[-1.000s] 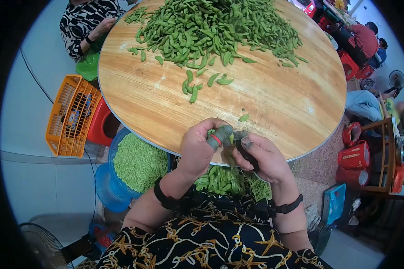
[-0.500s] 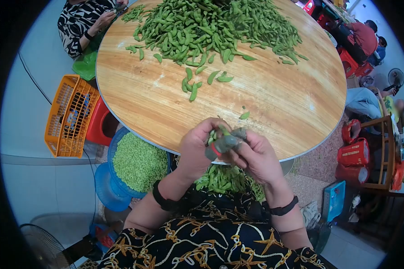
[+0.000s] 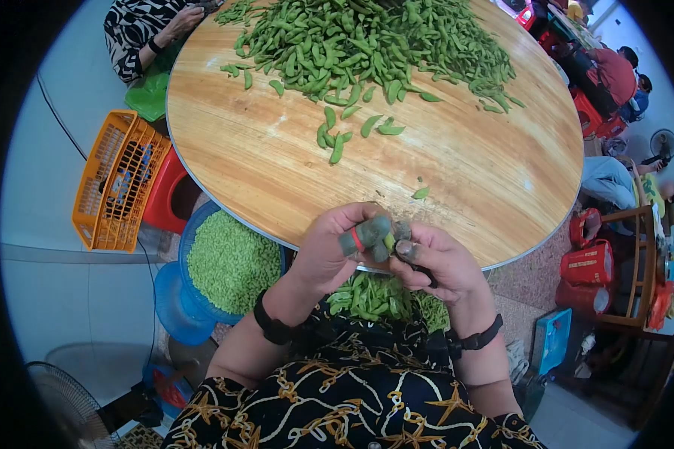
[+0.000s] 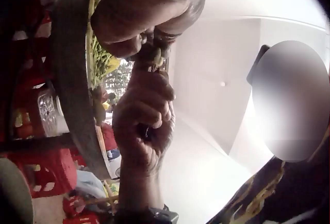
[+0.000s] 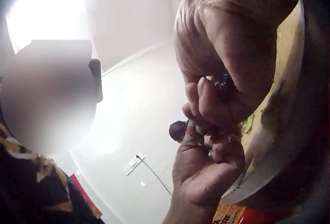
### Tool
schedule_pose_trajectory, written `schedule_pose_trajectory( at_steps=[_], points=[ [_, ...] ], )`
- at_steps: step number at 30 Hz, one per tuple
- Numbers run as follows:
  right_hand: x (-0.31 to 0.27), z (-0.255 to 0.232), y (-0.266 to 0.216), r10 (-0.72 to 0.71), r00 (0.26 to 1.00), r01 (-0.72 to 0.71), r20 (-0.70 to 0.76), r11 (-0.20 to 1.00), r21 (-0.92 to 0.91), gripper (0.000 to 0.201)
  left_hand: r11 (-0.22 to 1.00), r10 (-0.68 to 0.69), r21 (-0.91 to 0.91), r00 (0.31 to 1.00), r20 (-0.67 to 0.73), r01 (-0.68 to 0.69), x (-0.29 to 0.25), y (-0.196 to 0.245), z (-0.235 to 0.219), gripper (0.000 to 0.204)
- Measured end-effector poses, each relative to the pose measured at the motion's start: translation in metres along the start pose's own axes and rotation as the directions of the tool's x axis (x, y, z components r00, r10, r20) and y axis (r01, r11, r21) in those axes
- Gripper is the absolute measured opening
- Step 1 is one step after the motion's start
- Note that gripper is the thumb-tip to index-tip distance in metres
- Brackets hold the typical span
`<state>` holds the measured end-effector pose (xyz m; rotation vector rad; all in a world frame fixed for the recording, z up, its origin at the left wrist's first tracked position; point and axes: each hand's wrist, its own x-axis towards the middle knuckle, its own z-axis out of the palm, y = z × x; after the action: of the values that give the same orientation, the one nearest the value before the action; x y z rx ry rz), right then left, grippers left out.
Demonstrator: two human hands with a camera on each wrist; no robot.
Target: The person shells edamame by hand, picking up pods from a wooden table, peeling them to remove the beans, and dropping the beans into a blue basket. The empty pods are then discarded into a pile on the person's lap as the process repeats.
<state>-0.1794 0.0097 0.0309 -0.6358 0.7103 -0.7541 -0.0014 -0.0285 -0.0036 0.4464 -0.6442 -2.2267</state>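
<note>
My left hand [image 3: 326,251] pinches a green edamame pod [image 3: 389,241] over the table's near edge. A grey cover with a red band [image 3: 357,239] wraps its thumb. Opposite it, my right hand [image 3: 453,262] has dark-covered fingertips close against the pod and grips a small black tool [image 3: 424,272], mostly hidden in the palm. The hands meet tip to tip in the left wrist view, with my right hand [image 4: 144,110] below. In the right wrist view my left hand [image 5: 206,170] lies below the right. More pods [image 3: 371,297] lie beneath the hands.
A large pile of pods [image 3: 374,52] covers the far part of the round wooden table [image 3: 487,157]. At left stand a blue basket [image 3: 195,224] of shelled beans [image 3: 232,262], an orange crate [image 3: 120,179] and a red stool [image 3: 165,198]. Another person's hand [image 3: 183,22] is at far left.
The left thumb, which lay across the right fingers half a second ago, has drawn back and the fingertips have parted slightly. The pod now shows between them. The head view has shifted a little.
</note>
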Motion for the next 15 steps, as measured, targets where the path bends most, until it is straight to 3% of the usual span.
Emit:
schedule_pose_trajectory(
  at_steps=[2,4,5,6,7,8,10,11,12,14,15],
  points=[
    [0.002,-0.002,0.003,0.009,0.999,-0.011,0.035,0.999,0.051,0.016,1.000,-0.001,-0.023,1.000,0.017,0.001,0.001,0.001,0.001,0.026],
    [0.005,-0.001,0.005,-0.068,0.996,0.063,-0.052,0.994,-0.087,0.015,0.999,-0.002,-0.045,0.999,0.032,0.003,0.000,0.001,0.006,0.023],
    [0.005,0.002,0.007,-0.068,0.996,0.063,-0.051,0.994,-0.087,0.015,0.996,0.072,0.056,0.996,-0.050,-0.070,0.000,-0.001,0.012,0.019],
    [0.005,0.007,0.009,-0.230,0.961,0.145,-0.156,0.893,-0.426,0.014,0.978,0.153,0.160,0.980,-0.124,-0.132,0.000,-0.002,0.016,0.015],
    [0.004,0.010,0.011,-0.411,0.891,0.156,-0.194,0.678,-0.719,0.013,0.978,0.152,0.161,0.980,-0.124,-0.132,0.000,-0.002,0.014,0.015],
    [0.004,0.010,0.012,-0.411,0.891,0.156,-0.195,0.678,-0.718,0.013,0.971,0.141,0.219,0.974,-0.177,-0.101,0.001,-0.002,0.010,0.016],
    [0.003,0.008,0.013,-0.526,0.839,0.087,-0.141,0.384,-0.919,0.012,0.959,0.130,0.276,0.965,-0.229,-0.064,0.001,-0.002,0.010,0.017],
    [0.003,0.009,0.013,-0.431,0.872,0.106,-0.231,0.628,-0.771,0.013,0.923,0.164,0.379,0.957,-0.241,-0.063,0.001,-0.001,0.013,0.017],
    [0.002,0.010,0.009,-0.431,0.872,0.106,-0.231,0.628,-0.771,0.013,0.876,0.199,0.478,0.948,-0.249,-0.058,0.001,-0.001,0.014,0.018],
    [-0.002,0.011,-0.002,-0.190,0.952,0.005,-0.241,0.795,-0.606,0.014,0.877,0.179,0.477,0.963,-0.199,-0.065,-0.001,0.000,0.012,0.016],
    [-0.002,0.011,-0.001,-0.190,0.952,0.006,-0.241,0.796,-0.605,0.014,0.878,0.158,0.474,0.977,-0.145,-0.072,-0.002,0.001,0.011,0.015]
  ],
)
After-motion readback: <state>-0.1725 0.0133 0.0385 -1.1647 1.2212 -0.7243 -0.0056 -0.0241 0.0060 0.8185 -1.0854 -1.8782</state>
